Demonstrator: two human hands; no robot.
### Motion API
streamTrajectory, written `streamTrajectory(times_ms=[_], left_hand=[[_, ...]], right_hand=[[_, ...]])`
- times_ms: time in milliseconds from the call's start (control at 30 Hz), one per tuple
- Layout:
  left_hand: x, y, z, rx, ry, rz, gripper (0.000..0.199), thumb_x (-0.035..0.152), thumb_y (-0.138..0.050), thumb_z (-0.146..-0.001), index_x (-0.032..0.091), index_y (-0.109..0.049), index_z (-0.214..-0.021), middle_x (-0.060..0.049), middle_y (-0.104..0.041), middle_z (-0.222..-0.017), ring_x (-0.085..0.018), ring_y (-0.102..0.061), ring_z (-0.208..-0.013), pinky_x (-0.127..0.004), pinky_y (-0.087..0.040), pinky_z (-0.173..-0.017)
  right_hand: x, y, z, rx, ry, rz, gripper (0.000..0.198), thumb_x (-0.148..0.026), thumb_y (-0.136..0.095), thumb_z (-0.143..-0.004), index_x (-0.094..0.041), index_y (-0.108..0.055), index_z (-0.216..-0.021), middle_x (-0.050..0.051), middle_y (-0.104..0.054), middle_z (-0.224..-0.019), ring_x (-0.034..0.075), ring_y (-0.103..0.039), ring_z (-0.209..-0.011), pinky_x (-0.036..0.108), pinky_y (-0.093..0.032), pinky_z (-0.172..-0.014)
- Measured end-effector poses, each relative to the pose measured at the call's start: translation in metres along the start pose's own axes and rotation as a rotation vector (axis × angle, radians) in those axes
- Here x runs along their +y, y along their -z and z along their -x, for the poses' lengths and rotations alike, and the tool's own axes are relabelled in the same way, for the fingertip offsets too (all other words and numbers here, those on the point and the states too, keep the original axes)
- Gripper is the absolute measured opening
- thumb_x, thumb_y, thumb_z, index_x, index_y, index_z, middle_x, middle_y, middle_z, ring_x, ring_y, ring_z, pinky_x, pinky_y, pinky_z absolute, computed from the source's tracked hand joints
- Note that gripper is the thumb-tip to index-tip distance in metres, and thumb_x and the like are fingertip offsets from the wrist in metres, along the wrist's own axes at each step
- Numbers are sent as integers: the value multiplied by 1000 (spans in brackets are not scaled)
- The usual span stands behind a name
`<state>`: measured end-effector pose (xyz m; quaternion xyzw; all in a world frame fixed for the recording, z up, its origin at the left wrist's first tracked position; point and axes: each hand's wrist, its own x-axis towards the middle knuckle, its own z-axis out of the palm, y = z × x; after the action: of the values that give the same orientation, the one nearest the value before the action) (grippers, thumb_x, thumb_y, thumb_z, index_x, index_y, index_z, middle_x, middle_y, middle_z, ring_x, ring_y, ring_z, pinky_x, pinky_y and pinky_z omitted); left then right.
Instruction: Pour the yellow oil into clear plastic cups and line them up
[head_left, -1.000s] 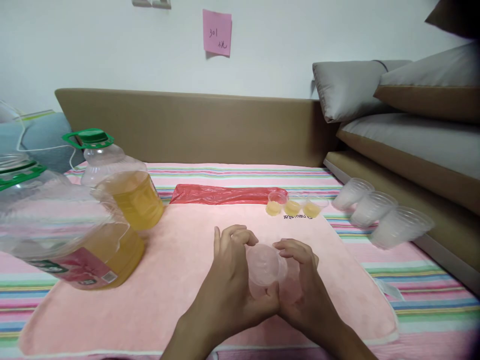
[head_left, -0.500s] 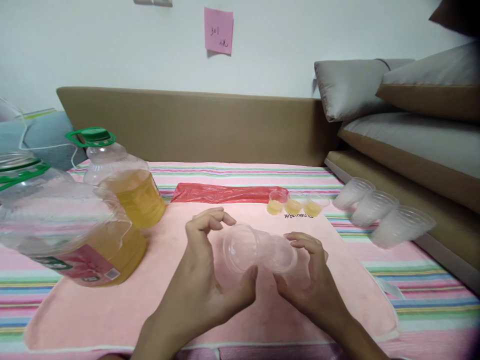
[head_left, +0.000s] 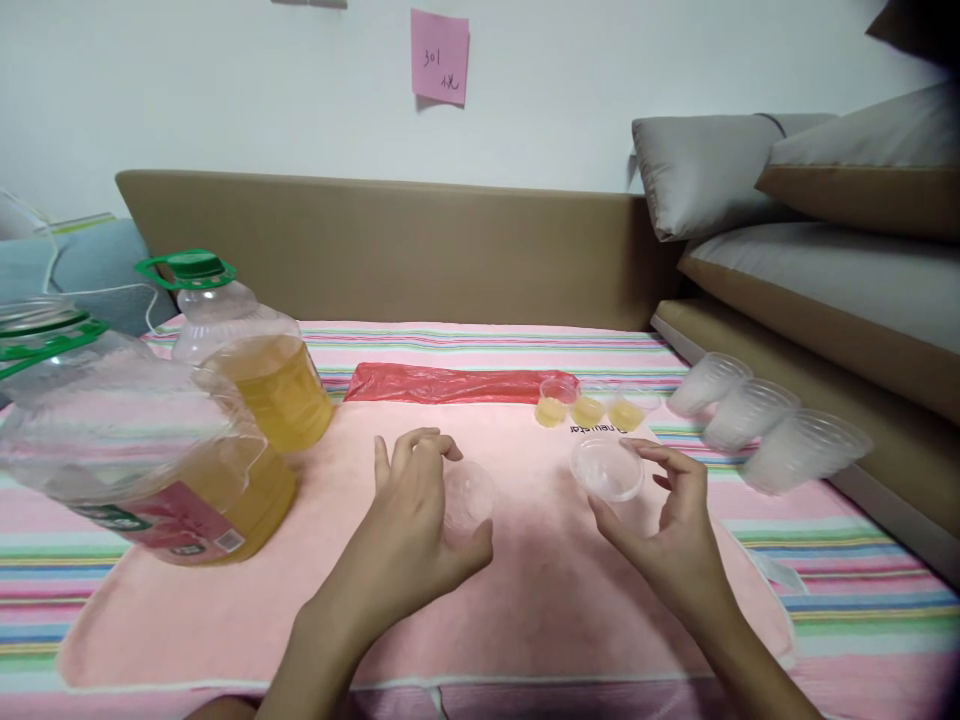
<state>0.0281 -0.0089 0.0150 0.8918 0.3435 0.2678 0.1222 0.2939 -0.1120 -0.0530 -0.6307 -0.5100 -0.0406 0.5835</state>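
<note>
My left hand point(head_left: 424, 510) is closed around a small clear plastic cup point(head_left: 470, 497), its thumb below and its fingers curled over the far side. To the right, my right hand point(head_left: 667, 510) grips a second clear cup point(head_left: 606, 470) by thumb and forefinger. That cup's round rim is tilted towards me, and I see no liquid in it. The two cups are apart, above a pink towel point(head_left: 525, 620). Just beyond the right cup stand three small clear cups point(head_left: 589, 408) in a row, each with yellow liquid low inside.
At left stand a big cut-open bottle point(head_left: 157, 430) and a green-capped bottle point(head_left: 247, 350), both with yellow liquid. A red plastic bag point(head_left: 450, 385) lies along the towel's far edge. Three cup stacks point(head_left: 799, 455) lean at right, beside grey-brown cushions point(head_left: 832, 280).
The two cups, close together before, are now separated. My right hand has carried its cup to the right and slightly away; my left hand has shifted slightly left with the other.
</note>
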Motion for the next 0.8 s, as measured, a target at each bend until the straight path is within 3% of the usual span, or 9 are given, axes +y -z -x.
streamTrajectory(times_ms=[333,600,800], left_hand=[[2,-22,-4,-178,21,-20,46,33,-63,-84,25,-38,-123,-12,-53,-129,-37,-40,-148,-85,-7,-126],[2,-25,-4,-186,4,-6,50,33,-64,-89,27,-35,-129,-11,-54,-137,-36,-35,-152,-84,-6,-127],[3,-22,-3,-116,-23,41,70,48,-72,-93,33,-27,-144,-12,-47,-148,-38,-38,-150,-87,-10,-124]], right_hand=[[-2,2,-3,23,-13,-7,68,-45,-87,-81,-26,-51,-135,10,-56,-137,38,-55,-129,58,-37,-104],[2,5,-4,23,-13,-8,70,-46,-87,-82,-28,-49,-138,10,-54,-139,37,-55,-129,58,-38,-104],[4,5,-4,31,-12,-7,72,-46,-88,-81,-27,-49,-138,11,-54,-139,37,-55,-129,58,-38,-104]])
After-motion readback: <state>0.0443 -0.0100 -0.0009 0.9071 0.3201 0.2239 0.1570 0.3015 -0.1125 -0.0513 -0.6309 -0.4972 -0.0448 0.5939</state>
